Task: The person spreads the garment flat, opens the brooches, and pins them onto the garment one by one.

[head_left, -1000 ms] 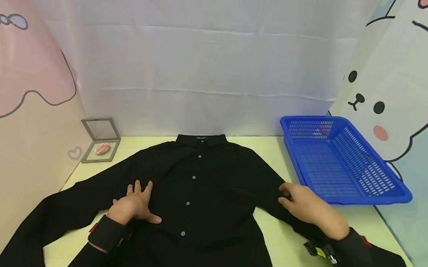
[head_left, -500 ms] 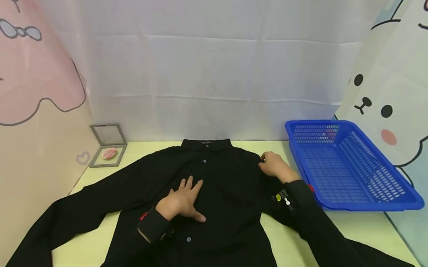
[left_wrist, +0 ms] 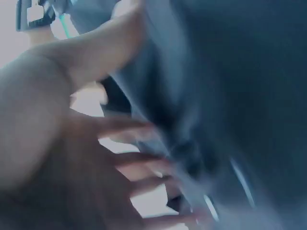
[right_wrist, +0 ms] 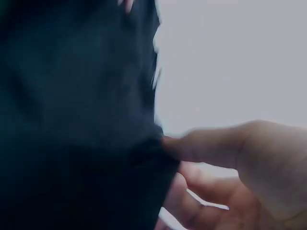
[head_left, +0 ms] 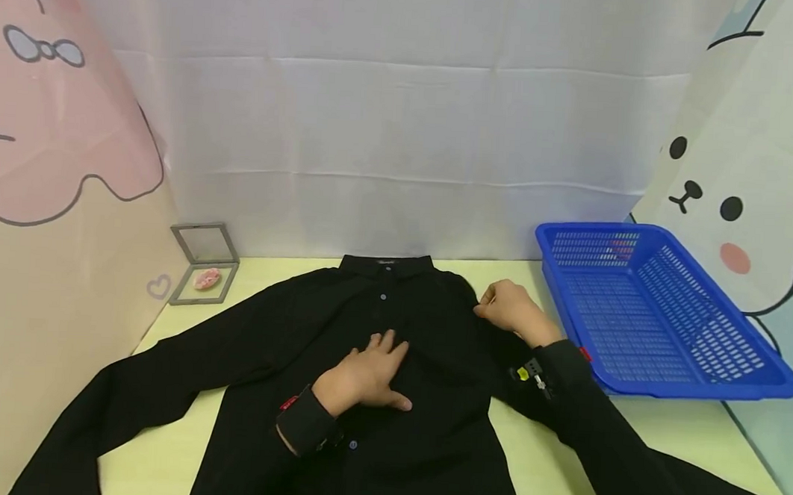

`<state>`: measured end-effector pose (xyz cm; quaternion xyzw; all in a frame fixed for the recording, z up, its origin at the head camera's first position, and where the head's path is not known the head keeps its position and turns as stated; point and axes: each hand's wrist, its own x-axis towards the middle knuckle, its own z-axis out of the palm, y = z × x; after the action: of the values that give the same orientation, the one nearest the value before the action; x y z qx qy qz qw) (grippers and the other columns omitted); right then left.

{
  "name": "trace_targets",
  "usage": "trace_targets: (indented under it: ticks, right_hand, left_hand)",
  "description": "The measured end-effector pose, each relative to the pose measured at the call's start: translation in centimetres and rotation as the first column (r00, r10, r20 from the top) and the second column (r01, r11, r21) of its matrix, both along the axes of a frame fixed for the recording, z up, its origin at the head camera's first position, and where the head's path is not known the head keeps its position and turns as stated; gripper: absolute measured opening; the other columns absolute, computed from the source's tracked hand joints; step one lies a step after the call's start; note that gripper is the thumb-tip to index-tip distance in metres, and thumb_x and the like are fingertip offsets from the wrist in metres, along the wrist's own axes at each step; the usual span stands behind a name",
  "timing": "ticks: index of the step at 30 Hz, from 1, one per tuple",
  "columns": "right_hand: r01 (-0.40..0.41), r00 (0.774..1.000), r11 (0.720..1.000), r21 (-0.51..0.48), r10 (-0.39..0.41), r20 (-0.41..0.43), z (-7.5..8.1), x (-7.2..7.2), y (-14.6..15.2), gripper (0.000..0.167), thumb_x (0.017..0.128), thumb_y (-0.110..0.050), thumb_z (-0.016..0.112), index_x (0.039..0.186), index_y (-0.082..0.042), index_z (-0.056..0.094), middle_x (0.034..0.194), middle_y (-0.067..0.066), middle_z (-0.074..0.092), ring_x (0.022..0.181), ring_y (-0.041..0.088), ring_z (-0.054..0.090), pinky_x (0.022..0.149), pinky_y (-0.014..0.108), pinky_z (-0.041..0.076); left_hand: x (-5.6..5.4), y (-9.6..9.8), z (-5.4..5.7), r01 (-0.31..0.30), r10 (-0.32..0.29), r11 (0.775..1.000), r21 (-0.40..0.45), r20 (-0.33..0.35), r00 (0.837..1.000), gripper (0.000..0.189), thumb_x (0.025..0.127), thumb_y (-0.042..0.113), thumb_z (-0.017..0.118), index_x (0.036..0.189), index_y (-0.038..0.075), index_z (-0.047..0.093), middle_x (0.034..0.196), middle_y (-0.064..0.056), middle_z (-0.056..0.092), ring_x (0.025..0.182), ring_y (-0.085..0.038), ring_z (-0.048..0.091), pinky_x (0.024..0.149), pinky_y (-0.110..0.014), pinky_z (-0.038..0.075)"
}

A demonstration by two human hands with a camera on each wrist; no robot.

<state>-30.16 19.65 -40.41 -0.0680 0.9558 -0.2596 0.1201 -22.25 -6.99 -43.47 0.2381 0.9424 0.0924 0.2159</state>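
Observation:
A black button-up shirt (head_left: 433,444) lies front up, its collar (head_left: 385,264) at the far side and small buttons running down the middle. My left hand (head_left: 366,373) rests on the shirt's front with fingers spread; the left wrist view is blurred and shows that hand (left_wrist: 100,110) beside dark cloth. At the shoulder seam on the right, my right hand (head_left: 514,307) pinches the fabric. Up close in the right wrist view, the right thumb (right_wrist: 211,146) presses the shirt's edge against curled fingers. The right forearm covers part of that sleeve.
A blue perforated basket (head_left: 569,357) stands at the right of the pale yellow table (head_left: 523,273). An open grey frame-like case (head_left: 226,287) with a pink object (head_left: 207,279) sits at the back left. A white curtain (head_left: 389,127) hangs behind.
My right hand has moved from the sleeve up to the shoulder and pinches it there, with the shoulder edge drawn slightly inward. My left hand has moved right across the shirt front.

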Motion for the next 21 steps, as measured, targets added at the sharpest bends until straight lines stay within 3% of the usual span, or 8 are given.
trace_targets:
  ticks: [1, 3, 6, 8, 11, 15, 18, 21]
  right_hand:
    - [-0.043, 0.998, 0.998, -0.041, 0.045, 0.036, 0.1, 0.6, -0.4, 0.022, 0.098, -0.020, 0.068, 0.080, -0.006, 0.068, 0.078, 0.006, 0.061, 0.067, 0.018, 0.053, 0.065, 0.032, 0.045]
    - [-0.084, 0.986, 0.989, -0.124, 0.100, 0.130, 0.3, 1.5, -1.1, 0.019, 0.103, -0.018, 0.063, 0.097, -0.003, 0.072, 0.092, 0.011, 0.065, 0.067, 0.017, 0.050, 0.065, 0.032, 0.046]
    - [-0.044, 0.967, 0.982, -0.186, 0.088, 0.239, 0.0, 2.3, -1.4, 0.024, 0.107, -0.013, 0.054, 0.115, 0.005, 0.067, 0.099, 0.015, 0.064, 0.064, 0.016, 0.051, 0.064, 0.031, 0.052]
    - [0.002, 0.959, 0.987, -0.162, 0.045, 0.281, -0.5, 2.5, -1.1, 0.029, 0.107, -0.011, 0.053, 0.129, 0.007, 0.061, 0.095, 0.014, 0.063, 0.061, 0.015, 0.050, 0.061, 0.030, 0.053]
    - [-0.011, 0.953, 0.996, -0.088, 0.037, 0.300, -1.1, 3.0, -0.1, 0.042, 0.104, -0.016, 0.061, 0.136, 0.011, 0.055, 0.088, 0.011, 0.062, 0.065, 0.015, 0.053, 0.062, 0.030, 0.052]
    - [-0.047, 0.927, 0.996, -0.080, 0.073, 0.369, -1.1, 4.1, 1.1, 0.039, 0.099, -0.023, 0.070, 0.125, 0.006, 0.064, 0.095, 0.009, 0.066, 0.078, 0.020, 0.062, 0.070, 0.036, 0.057]
    - [-0.056, 0.911, 0.996, -0.076, 0.082, 0.404, -0.6, 5.1, 1.5, 0.034, 0.097, -0.026, 0.074, 0.117, 0.001, 0.068, 0.089, 0.008, 0.062, 0.073, 0.020, 0.061, 0.067, 0.037, 0.059]
    - [-0.064, 0.919, 0.998, -0.024, 0.068, 0.388, 0.1, 6.2, 1.3, 0.033, 0.095, -0.023, 0.077, 0.116, 0.000, 0.068, 0.083, 0.005, 0.056, 0.062, 0.017, 0.051, 0.058, 0.032, 0.050]
  left_hand:
    - [0.4, 1.0, -0.1, 0.083, -0.082, 0.996, 0.032, -0.012, 0.997, 0.095, 0.089, 0.056, 0.076, 0.163, 0.017, 0.032, 0.172, -0.015, 0.019, 0.158, -0.037, 0.020, 0.119, -0.065, 0.032]
    - [1.0, 3.1, -0.5, 0.241, -0.239, 0.966, 0.092, -0.030, 0.971, 0.089, 0.093, 0.059, 0.068, 0.164, 0.021, 0.029, 0.172, -0.010, 0.019, 0.159, -0.035, 0.018, 0.121, -0.062, 0.031]
    - [1.8, 5.6, -1.3, 0.366, -0.363, 0.926, 0.092, -0.046, 0.930, 0.087, 0.096, 0.063, 0.061, 0.166, 0.030, 0.021, 0.172, -0.003, 0.021, 0.159, -0.033, 0.019, 0.121, -0.062, 0.031]
    - [2.1, 6.3, -1.9, 0.369, -0.365, 0.929, 0.031, -0.080, 0.927, 0.084, 0.095, 0.062, 0.061, 0.165, 0.035, 0.023, 0.171, 0.001, 0.023, 0.158, -0.031, 0.023, 0.119, -0.062, 0.034]
    - [2.6, 6.0, -2.3, 0.320, -0.322, 0.947, -0.040, -0.117, 0.939, 0.079, 0.093, 0.058, 0.069, 0.161, 0.037, 0.034, 0.169, 0.005, 0.028, 0.156, -0.028, 0.030, 0.116, -0.061, 0.039]
    - [2.9, 5.1, -2.1, 0.255, -0.257, 0.966, -0.031, -0.103, 0.961, 0.075, 0.089, 0.051, 0.078, 0.154, 0.035, 0.047, 0.168, 0.005, 0.032, 0.155, -0.029, 0.032, 0.113, -0.063, 0.041]
    - [3.1, 4.8, -1.7, 0.226, -0.228, 0.974, -0.031, -0.083, 0.970, 0.076, 0.086, 0.051, 0.081, 0.153, 0.035, 0.048, 0.167, 0.005, 0.033, 0.154, -0.029, 0.033, 0.112, -0.063, 0.042]
    - [3.3, 4.7, -1.5, 0.217, -0.220, 0.975, -0.041, -0.071, 0.973, 0.078, 0.086, 0.052, 0.081, 0.154, 0.036, 0.047, 0.167, 0.005, 0.032, 0.154, -0.029, 0.033, 0.112, -0.062, 0.043]
